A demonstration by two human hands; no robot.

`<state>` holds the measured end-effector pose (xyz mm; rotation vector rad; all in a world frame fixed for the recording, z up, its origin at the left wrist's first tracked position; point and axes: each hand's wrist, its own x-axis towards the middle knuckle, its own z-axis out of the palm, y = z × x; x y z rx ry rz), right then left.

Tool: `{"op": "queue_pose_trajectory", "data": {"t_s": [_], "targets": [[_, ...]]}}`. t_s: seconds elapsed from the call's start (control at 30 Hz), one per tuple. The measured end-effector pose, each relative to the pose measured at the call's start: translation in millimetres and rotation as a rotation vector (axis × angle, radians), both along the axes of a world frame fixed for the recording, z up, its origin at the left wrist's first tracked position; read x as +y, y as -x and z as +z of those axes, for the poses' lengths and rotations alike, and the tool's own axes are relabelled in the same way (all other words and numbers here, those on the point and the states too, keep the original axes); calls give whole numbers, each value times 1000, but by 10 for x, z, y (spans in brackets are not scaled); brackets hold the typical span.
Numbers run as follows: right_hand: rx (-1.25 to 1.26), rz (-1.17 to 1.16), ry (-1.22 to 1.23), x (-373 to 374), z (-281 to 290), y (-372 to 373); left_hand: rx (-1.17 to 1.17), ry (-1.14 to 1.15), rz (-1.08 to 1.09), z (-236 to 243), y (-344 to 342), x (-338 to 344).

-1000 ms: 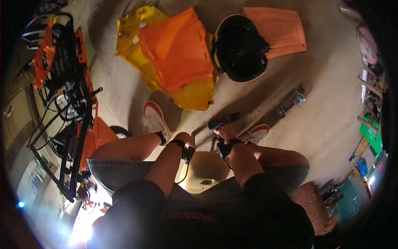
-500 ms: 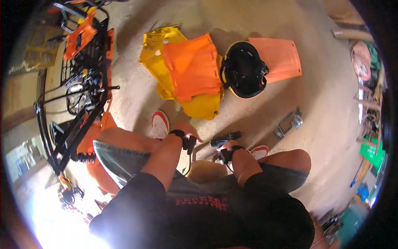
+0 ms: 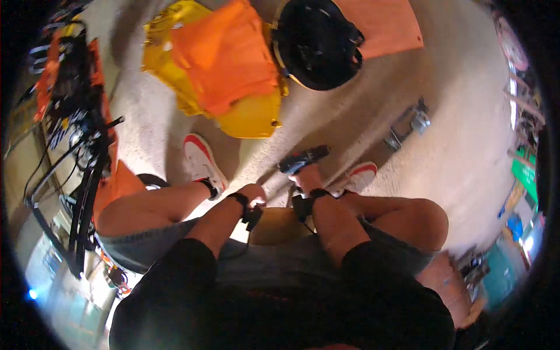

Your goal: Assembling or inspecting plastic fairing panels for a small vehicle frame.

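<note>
My right hand (image 3: 307, 177) is wrapped around the grip of a black cordless drill (image 3: 304, 159), held low between my feet with its body lying roughly crosswise. My left hand (image 3: 252, 193) is curled closed in front of the stool; whatever may be in its fingers is hidden. Both wrists carry black straps with small boxes. Beneath me shows a tan stool (image 3: 274, 226). Ahead on the floor lie an orange panel (image 3: 227, 58) and, under it, a yellow panel (image 3: 251, 121). Right of them, an upturned helmet (image 3: 318, 44) with a black inside partly covers a paler orange panel (image 3: 388, 26).
A metal bracket (image 3: 408, 125) lies on the floor to the right. Along the left stands a black vehicle frame (image 3: 87, 175) with orange body parts. Stacked items, among them a green box (image 3: 524, 175), line the right edge. My shoes (image 3: 201, 163) flank the working spot.
My view has shifted, so the panels and helmet appear higher. My left hand has drawn back toward the stool, away from the drill. The drill stays in my right hand.
</note>
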<state>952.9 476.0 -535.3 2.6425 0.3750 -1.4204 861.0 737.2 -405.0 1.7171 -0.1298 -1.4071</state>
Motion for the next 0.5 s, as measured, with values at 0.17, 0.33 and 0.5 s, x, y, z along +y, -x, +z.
{"op": "queue_pose_trajectory", "data": {"t_s": [0.17, 0.33, 0.5], "targets": [[57, -301, 26, 1434, 1357, 93, 713, 102, 498, -285, 1360, -4], [65, -340, 5, 1313, 1408, -29, 214, -99, 15, -301, 1635, -953], [-118, 88, -115, 933, 1279, 23, -42, -3, -101, 21, 1300, -1423]]}}
